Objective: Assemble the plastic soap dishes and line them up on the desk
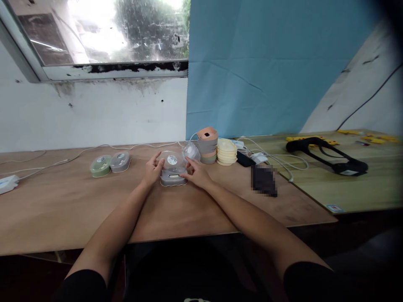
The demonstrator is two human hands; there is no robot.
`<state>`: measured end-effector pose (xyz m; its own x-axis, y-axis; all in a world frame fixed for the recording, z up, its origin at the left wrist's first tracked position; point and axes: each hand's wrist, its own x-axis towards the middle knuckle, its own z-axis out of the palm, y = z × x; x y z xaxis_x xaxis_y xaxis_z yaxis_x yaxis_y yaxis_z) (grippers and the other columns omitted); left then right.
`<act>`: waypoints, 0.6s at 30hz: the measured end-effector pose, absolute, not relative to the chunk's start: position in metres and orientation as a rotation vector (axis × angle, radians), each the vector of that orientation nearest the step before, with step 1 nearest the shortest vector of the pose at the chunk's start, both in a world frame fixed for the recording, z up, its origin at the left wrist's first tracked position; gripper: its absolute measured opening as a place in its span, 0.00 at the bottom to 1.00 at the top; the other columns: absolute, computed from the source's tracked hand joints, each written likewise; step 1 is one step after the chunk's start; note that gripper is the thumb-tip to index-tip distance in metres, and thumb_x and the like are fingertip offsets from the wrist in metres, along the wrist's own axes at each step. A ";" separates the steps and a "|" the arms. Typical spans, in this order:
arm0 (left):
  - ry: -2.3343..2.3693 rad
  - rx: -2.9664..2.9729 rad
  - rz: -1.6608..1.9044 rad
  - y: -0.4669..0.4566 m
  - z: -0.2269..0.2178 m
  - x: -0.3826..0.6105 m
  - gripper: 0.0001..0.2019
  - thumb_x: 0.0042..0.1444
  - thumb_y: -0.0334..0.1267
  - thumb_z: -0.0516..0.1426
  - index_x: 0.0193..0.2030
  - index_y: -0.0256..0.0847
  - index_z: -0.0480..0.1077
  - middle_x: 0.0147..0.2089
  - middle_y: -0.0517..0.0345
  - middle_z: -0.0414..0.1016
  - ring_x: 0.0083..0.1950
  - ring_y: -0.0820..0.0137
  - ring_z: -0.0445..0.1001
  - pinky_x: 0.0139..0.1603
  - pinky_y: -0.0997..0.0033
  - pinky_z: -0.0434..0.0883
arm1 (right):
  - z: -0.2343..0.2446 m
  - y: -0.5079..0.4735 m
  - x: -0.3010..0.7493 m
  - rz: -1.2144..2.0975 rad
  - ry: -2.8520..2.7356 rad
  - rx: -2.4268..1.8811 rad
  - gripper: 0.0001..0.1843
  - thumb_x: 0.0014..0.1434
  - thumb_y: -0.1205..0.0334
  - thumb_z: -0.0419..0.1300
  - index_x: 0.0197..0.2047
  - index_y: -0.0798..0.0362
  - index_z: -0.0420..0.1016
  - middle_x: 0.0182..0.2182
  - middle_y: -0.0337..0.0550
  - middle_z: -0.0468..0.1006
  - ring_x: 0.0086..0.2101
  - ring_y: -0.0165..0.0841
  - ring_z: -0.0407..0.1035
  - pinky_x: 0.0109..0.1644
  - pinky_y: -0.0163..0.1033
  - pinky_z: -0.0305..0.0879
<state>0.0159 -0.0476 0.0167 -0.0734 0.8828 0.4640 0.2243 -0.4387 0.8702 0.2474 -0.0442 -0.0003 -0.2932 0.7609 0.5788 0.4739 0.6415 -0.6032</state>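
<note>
A small grey container [173, 177] lies on the wooden table [63, 209], with a clear lid [171, 160] tilted up over its far side. My left hand [153, 169] grips the container's left side and the lid edge. My right hand [197, 172] touches its right side, fingers partly spread. Another clear lid [190, 151] rests just behind my right hand.
A green container [100, 165] and a grey one [120, 161] lie closed to the left. A stack of coloured bases [207, 144] and cream discs [226, 152] stand behind, beside white cables [277, 159]. A black frame [327, 155] lies on the right table. A white adapter [8, 183] is far left.
</note>
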 end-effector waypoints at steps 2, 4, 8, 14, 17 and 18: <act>1.217 1.656 1.506 -0.046 0.015 0.015 0.35 0.58 0.54 0.55 0.66 0.33 0.58 0.22 0.62 0.72 0.15 0.77 0.64 0.18 0.77 0.63 | -0.002 -0.042 0.248 0.430 -1.928 -0.933 0.43 0.47 0.47 0.69 0.64 0.49 0.63 0.40 0.42 0.70 0.26 0.26 0.60 0.35 0.37 0.66; 1.240 1.674 1.460 -0.044 0.013 0.015 0.36 0.59 0.55 0.54 0.68 0.34 0.56 0.23 0.61 0.74 0.15 0.77 0.63 0.18 0.76 0.63 | -0.005 -0.038 0.248 0.468 -1.898 -0.909 0.42 0.48 0.47 0.68 0.63 0.50 0.65 0.39 0.41 0.69 0.25 0.25 0.59 0.35 0.37 0.66; 1.327 1.696 1.489 -0.040 0.011 0.015 0.34 0.58 0.57 0.53 0.63 0.34 0.63 0.25 0.58 0.75 0.21 0.72 0.69 0.24 0.73 0.66 | -0.008 -0.033 0.251 0.554 -1.883 -0.919 0.41 0.47 0.44 0.68 0.62 0.51 0.67 0.39 0.41 0.69 0.25 0.25 0.58 0.35 0.36 0.66; 1.611 1.964 1.492 -0.042 0.015 0.004 0.23 0.60 0.55 0.50 0.37 0.37 0.75 0.33 0.54 0.76 0.36 0.66 0.73 0.38 0.70 0.67 | -0.008 -0.032 0.255 0.729 -1.882 -0.972 0.38 0.49 0.44 0.66 0.61 0.49 0.69 0.49 0.46 0.72 0.30 0.27 0.63 0.41 0.38 0.68; 1.751 2.183 1.257 -0.047 0.017 -0.001 0.22 0.61 0.54 0.48 0.29 0.39 0.72 0.30 0.54 0.74 0.33 0.67 0.70 0.35 0.70 0.63 | -0.010 -0.030 0.256 0.807 -1.874 -0.962 0.37 0.51 0.45 0.65 0.61 0.52 0.68 0.45 0.46 0.76 0.31 0.29 0.66 0.42 0.40 0.68; 1.775 2.250 1.186 -0.048 0.018 -0.003 0.22 0.61 0.54 0.48 0.28 0.40 0.71 0.29 0.54 0.74 0.32 0.67 0.70 0.33 0.70 0.62 | -0.010 -0.029 0.257 0.822 -1.873 -0.957 0.37 0.52 0.45 0.64 0.61 0.53 0.68 0.44 0.46 0.76 0.32 0.30 0.67 0.43 0.40 0.68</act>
